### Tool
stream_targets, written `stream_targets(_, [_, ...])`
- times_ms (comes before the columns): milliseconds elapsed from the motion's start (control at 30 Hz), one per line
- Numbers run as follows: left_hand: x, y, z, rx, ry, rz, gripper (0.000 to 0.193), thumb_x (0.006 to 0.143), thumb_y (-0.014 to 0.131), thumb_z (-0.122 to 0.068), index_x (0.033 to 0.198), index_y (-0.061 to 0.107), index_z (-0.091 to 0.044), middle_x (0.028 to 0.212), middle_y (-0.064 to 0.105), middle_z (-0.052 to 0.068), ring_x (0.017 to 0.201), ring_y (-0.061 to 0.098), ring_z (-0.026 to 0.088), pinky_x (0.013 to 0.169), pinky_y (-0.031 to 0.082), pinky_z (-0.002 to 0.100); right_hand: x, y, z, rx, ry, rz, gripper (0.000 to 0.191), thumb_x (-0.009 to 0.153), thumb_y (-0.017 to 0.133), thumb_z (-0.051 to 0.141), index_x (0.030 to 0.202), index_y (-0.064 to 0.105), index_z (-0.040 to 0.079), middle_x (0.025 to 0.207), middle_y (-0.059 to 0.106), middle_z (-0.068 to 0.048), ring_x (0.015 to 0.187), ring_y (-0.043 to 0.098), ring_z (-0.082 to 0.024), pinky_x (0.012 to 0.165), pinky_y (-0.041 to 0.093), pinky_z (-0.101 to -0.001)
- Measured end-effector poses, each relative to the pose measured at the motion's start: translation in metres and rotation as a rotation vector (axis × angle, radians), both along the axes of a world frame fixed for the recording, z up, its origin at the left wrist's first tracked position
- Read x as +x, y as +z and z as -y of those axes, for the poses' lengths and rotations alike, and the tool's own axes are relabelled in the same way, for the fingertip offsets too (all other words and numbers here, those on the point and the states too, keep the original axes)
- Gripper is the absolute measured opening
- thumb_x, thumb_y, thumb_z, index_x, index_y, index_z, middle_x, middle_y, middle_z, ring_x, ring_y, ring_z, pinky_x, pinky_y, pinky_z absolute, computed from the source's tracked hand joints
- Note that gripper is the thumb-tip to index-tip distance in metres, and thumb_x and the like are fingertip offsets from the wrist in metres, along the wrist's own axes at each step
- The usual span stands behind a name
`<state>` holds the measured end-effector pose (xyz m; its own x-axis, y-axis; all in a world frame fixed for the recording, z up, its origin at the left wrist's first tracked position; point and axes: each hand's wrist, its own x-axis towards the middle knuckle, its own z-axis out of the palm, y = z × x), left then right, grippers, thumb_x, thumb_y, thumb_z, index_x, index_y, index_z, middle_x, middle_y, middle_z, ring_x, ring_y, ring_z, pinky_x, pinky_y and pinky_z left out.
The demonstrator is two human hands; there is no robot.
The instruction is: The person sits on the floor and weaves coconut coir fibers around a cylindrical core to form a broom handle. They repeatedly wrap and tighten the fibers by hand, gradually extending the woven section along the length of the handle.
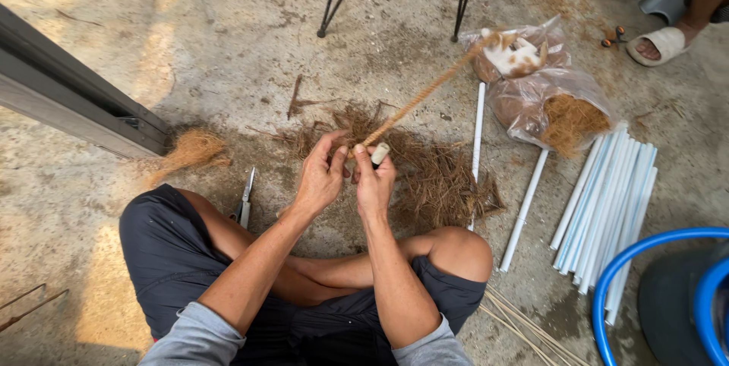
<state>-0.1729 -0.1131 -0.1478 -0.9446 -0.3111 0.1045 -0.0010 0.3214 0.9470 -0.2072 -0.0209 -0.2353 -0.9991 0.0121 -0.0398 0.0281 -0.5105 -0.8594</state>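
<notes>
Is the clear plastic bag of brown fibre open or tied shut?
Open: the plastic bag gapes at its lower right end, where brown fibre shows uncovered, spilling toward the white tubes.

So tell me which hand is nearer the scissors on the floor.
Left. The left hand is just up and right of the scissors; the right hand lies beyond it, farther right.

Rough fibrous rope [425, 93], smooth white plastic pipes [607, 206], matt concrete floor [228, 39].

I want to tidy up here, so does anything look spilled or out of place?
Loose brown fibre is strewn over the floor beyond both hands, with a stray tuft off to the left. Two white pipes lie apart from the bundle.
</notes>
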Motion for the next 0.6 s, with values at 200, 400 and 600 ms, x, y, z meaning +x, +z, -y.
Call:
stream_targets(200, [0.009,-0.030,0.004,-0.067,0.000,0.016,0.047,0.107,0.053,-0.018,0.151,0.044,-0.007,0.139,0.052,0.026,0.121,0.059,0.035,0.096,0.052,0.044,0.007,-0.018,0.008,0.342,0.010,0.218,0.013,0.096,0.073,0.018,0.093,0.069,0.007,0.065,0.056,0.005,0.054,0.042,-0.005,0.046,0.032,-0.0237])
stream_targets(400, [0.023,-0.045,0.011,-0.047,0.000,0.273,0.058,0.102,0.057,-0.026,0.154,0.038,-0.008,0.133,0.055,0.024,0.115,0.061,0.035,0.095,0.052,0.046,0.007,-0.029,0.007,0.702,0.033,0.470,0.013,0.092,0.072,0.021,0.092,0.070,0.007,0.063,0.057,0.001,0.055,0.048,-0.012,0.050,0.037,-0.0321])
stream_targets(600, [0.030,-0.061,-0.002,-0.010,-0.062,0.363,0.040,0.097,0.061,-0.018,0.134,0.059,-0.003,0.123,0.063,0.022,0.109,0.066,0.033,0.096,0.054,0.044,0.006,-0.033,-0.001,0.620,0.017,0.435,0.019,0.094,0.071,0.019,0.090,0.070,0.001,0.068,0.062,0.000,0.061,0.053,-0.012,0.056,0.043,-0.0326])
